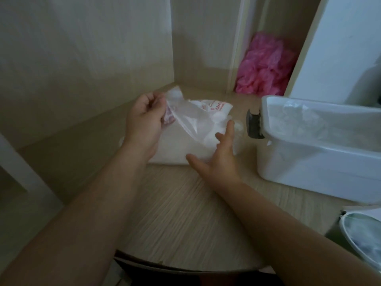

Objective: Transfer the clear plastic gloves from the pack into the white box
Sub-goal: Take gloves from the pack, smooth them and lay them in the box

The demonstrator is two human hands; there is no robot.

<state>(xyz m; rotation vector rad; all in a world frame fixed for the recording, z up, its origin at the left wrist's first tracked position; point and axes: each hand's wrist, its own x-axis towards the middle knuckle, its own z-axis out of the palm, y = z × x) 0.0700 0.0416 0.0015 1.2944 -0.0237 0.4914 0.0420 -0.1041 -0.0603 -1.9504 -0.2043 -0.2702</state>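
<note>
Left hand point(144, 120) curled, pinching raised top edge of pack point(177, 147). Pack lies on wooden desk point(181, 219), mouth lifted open, red print near top. Right hand point(218, 159) at pack mouth, fingers straight and spread, gripping nothing. White box point(309, 168) just right of pack, top open, clear plastic gloves point(299, 122) bunched inside. Pink gloves point(263, 67) in cubby behind.

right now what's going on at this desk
A person's left hand pinches up the open flap of the pack of clear gloves lying on the desk, while the right hand, fingers spread, reaches at its opening. The white box stands open to the right with some clear plastic already inside.
</note>
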